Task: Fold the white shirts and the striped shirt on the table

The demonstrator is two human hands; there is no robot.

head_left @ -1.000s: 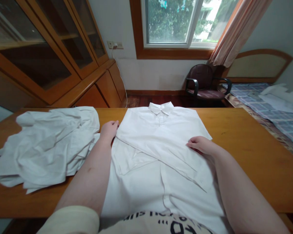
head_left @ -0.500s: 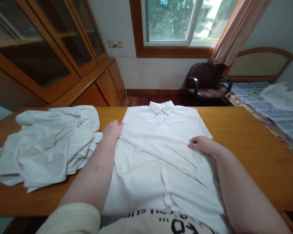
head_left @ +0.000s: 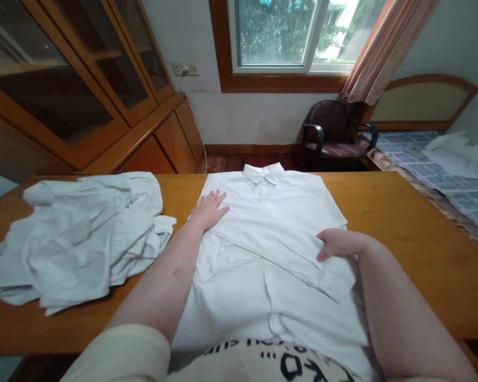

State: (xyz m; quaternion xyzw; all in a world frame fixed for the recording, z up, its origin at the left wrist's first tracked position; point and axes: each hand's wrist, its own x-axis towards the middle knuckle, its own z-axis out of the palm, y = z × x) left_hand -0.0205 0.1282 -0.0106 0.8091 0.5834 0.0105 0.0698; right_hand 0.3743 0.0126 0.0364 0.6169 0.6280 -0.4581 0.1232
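A white collared shirt [head_left: 271, 212] lies spread on the wooden table, collar at the far edge, with its sleeves folded across the front. My left hand [head_left: 209, 211] rests flat on the shirt's left side, fingers spread. At the right side, my right hand [head_left: 340, 244] has its thumb and forefinger curled against the sleeve cloth; the other fingers are mostly hidden. The lower part of the shirt reaches down to my printed top [head_left: 231, 366]. A crumpled heap of white cloth [head_left: 83, 239] sits to the left of my left arm.
The wooden table [head_left: 414, 254] extends to the right of the shirt. Beyond it are a dark red armchair [head_left: 334, 130], a window with a pink curtain [head_left: 386, 58], and a bed with a checked cover [head_left: 430, 164]. A glass-fronted cabinet [head_left: 135, 127] stands at the left.
My left hand has moved from the shirt's left edge inward and opened flat on the cloth. My right hand has shifted slightly right and nearer to me, its thumb now farther from the forefinger.
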